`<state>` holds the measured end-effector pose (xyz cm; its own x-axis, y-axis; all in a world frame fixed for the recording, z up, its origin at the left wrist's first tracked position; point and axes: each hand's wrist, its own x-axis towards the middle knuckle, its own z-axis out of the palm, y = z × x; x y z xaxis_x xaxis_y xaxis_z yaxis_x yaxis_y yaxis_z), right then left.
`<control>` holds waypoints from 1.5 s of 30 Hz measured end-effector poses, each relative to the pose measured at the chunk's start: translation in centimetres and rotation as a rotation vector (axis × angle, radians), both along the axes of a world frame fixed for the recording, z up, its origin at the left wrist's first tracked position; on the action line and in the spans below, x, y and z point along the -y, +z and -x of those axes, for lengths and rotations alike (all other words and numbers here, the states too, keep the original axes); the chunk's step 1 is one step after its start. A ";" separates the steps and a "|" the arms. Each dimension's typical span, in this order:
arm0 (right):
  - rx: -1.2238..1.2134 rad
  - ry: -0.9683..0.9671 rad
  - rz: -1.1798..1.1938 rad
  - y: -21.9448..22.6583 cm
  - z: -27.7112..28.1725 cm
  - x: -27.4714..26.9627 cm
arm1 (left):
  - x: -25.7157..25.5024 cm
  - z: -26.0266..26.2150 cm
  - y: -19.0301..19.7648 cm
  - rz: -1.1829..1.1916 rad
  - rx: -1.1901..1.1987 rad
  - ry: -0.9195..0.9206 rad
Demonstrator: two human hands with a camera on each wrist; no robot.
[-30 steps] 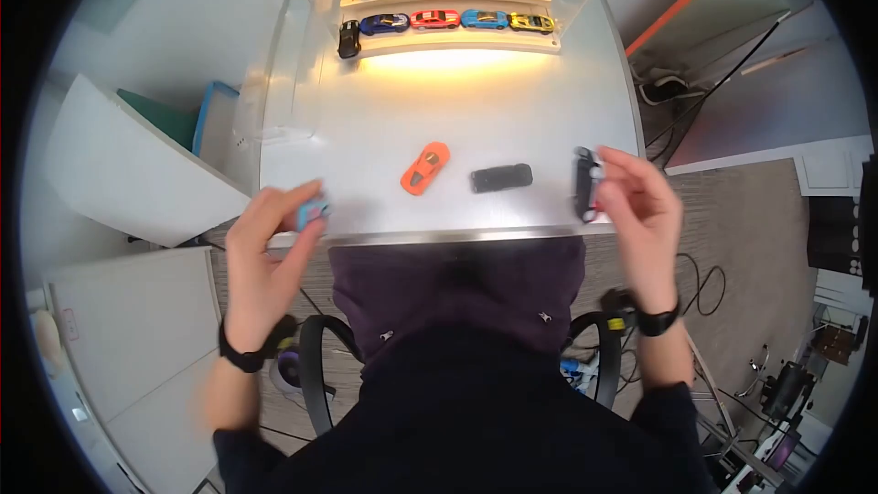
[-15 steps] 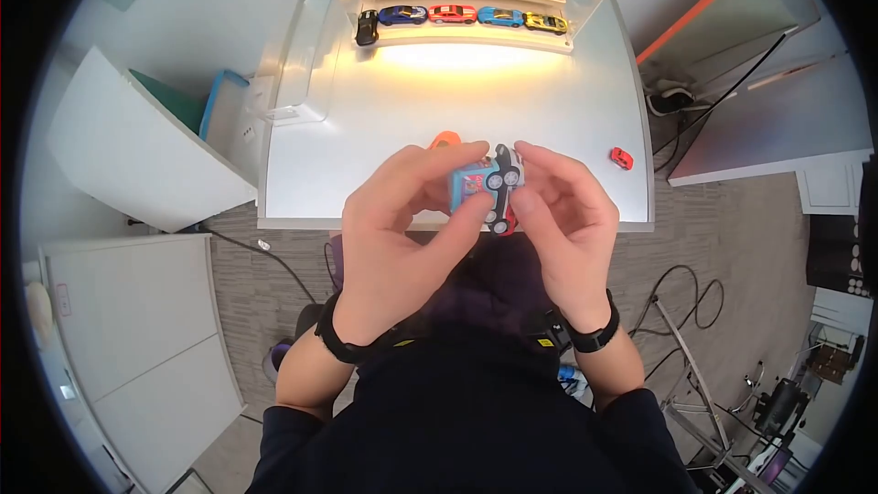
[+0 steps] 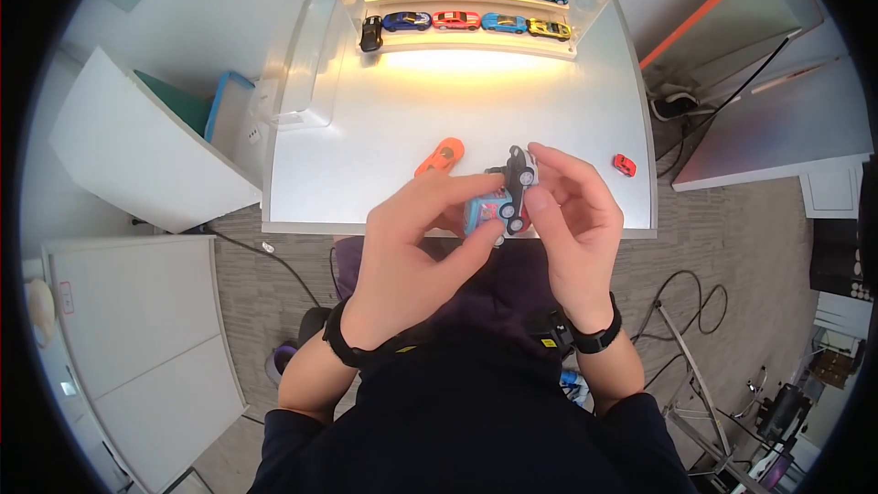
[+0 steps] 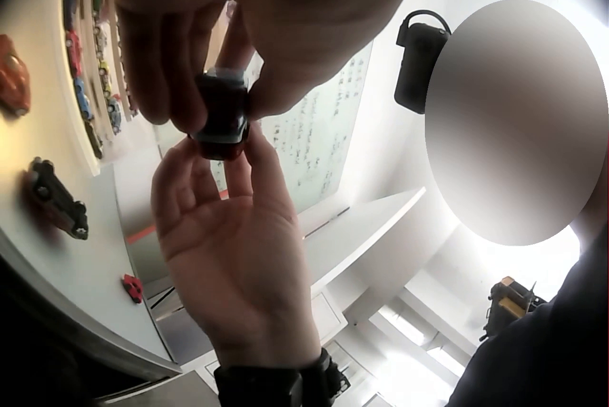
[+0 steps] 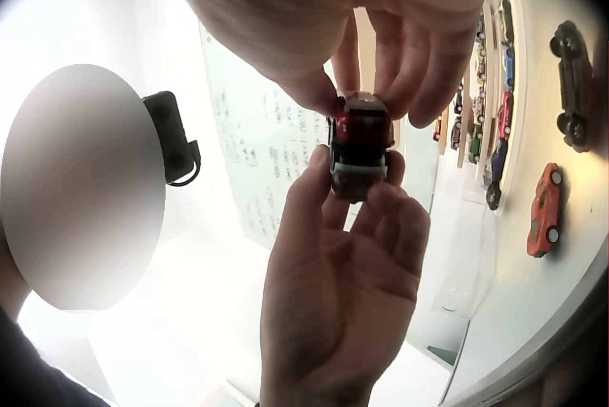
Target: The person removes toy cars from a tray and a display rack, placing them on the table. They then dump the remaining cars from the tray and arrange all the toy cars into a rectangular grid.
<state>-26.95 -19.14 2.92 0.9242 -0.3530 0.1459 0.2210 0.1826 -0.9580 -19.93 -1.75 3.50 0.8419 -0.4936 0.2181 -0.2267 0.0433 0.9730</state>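
Above the table's front edge, my left hand pinches a light blue toy car with pink markings between thumb and fingers. My right hand grips a black, white and red toy car, its wheels turned towards the blue one. The two cars overlap in the head view; whether they touch, I cannot tell. In the right wrist view the red end of one car sits above the other car, between the fingertips of both hands.
An orange car and a small red car lie on the table. A black car there is hidden from the head view. A lit rack of toy cars stands behind, a transparent cover to its left.
From wide apart, my hands have come together over the front of the table, bringing both cars side by side. Over the last half second they have shifted slightly right in the head view.
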 end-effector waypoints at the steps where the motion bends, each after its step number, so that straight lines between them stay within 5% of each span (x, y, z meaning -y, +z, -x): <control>1: -0.007 0.013 0.031 -0.2 0.1 0.2 | -0.1 0.0 -0.4 -0.012 0.008 -0.019; 5: -0.107 0.007 0.102 0.7 0.2 1.1 | -1.6 -1.3 -0.9 -0.076 0.034 0.063; 9: -0.147 -0.115 0.713 0.2 -2.0 5.1 | -3.6 -2.4 -1.0 -0.290 0.012 0.123; 18: -0.144 0.061 0.060 -1.2 -2.1 2.3 | -3.7 -1.8 -1.5 -0.088 -0.143 0.110; 32: -0.146 0.260 -0.071 -1.0 -1.1 -0.1 | -2.0 -0.4 -1.2 0.144 -0.317 0.011; 45: -0.136 0.129 0.090 -1.2 -1.0 -1.0 | -1.9 -0.4 -1.7 0.121 -0.290 0.003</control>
<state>-25.94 -18.13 1.67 0.9741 -0.2219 0.0422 0.0687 0.1129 -0.9912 -19.57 0.15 1.82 0.8791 -0.4759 0.0253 0.0597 0.1627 0.9849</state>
